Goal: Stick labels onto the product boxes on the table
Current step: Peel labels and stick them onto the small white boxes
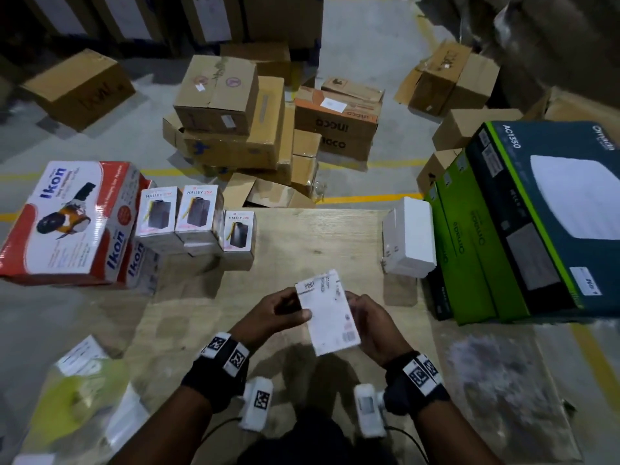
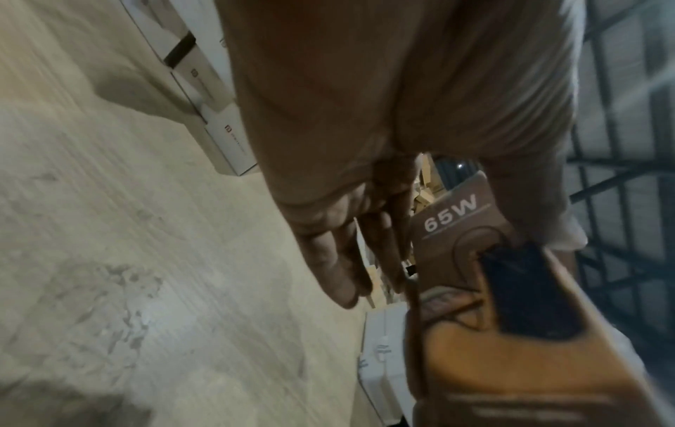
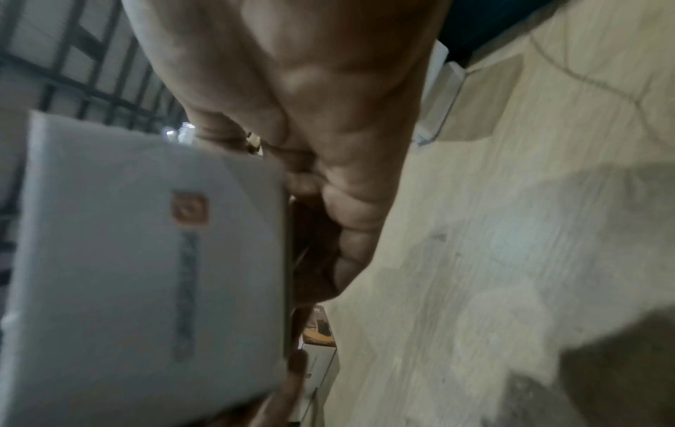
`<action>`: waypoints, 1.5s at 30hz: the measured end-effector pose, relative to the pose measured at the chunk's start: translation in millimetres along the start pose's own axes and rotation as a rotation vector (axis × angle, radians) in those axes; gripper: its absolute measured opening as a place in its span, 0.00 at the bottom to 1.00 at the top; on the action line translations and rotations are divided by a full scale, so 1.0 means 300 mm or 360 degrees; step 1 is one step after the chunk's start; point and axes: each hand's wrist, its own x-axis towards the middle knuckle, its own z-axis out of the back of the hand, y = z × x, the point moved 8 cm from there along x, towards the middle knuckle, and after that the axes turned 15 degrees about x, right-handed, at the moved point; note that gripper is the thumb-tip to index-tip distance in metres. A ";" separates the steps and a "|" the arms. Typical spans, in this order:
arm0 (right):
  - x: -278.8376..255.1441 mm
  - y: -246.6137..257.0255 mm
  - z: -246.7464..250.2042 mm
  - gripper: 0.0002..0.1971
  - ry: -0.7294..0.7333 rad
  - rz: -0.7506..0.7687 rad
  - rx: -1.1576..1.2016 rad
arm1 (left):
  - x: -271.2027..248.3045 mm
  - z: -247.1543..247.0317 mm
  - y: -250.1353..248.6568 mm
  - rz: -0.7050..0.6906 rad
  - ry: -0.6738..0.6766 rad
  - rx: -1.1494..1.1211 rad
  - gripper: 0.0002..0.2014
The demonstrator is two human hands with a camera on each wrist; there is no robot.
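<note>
A small white product box [image 1: 330, 317], a flat cardboard rectangle with fine print and a barcode near its lower edge, is held above the pale wooden table [image 1: 302, 236], at about 6 o'clock in the head view. The left hand [image 1: 281, 313] pinches its left edge; the right hand [image 1: 372, 325] curls around its right edge. At 10 o'clock stand three glossy Halley boxes [image 1: 198, 213] beside a red-and-white Ikon carton [image 1: 67, 223]. At 2 o'clock sits a plain white box [image 1: 411, 238], next to green-edged flat cartons [image 1: 476, 236].
</note>
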 end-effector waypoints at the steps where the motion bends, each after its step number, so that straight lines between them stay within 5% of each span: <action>1: -0.016 0.009 -0.004 0.20 -0.0034 0.0096 -0.0206 | -0.025 0.003 -0.015 -0.0019 -0.0024 0.0030 0.34; 4: -0.070 0.071 -0.015 0.10 -0.0197 0.0463 -0.0695 | -0.091 0.052 -0.053 -0.0124 -0.0307 0.0296 0.35; 8: -0.148 0.126 -0.073 0.09 -0.0207 0.0771 -0.0715 | -0.200 0.084 -0.111 -0.0470 -0.0704 0.0992 0.36; 18: -0.202 0.061 -0.175 0.07 -0.0131 0.0959 -0.1036 | -0.343 0.057 -0.140 -0.0791 -0.0863 0.1442 0.36; 25: -0.252 0.041 -0.181 0.02 -0.0186 0.1072 -0.1048 | -0.406 0.059 -0.115 -0.0685 -0.0812 0.1339 0.34; 30: -0.287 0.045 -0.187 0.03 -0.0161 0.1141 -0.1066 | -0.367 0.053 -0.005 -0.0211 -0.0466 0.0794 0.32; 36: -0.275 0.002 -0.169 0.04 -0.0012 0.0979 -0.1010 | -0.334 0.031 0.073 0.0137 -0.0353 0.0268 0.23; 40: -0.288 0.000 -0.155 0.08 0.0027 0.0923 -0.0847 | -0.307 0.080 0.128 0.0190 -0.0602 0.0264 0.24; 45: -0.291 0.003 -0.079 0.03 -0.0158 0.0851 -0.0617 | -0.284 0.119 0.194 0.0181 -0.1048 0.0959 0.37</action>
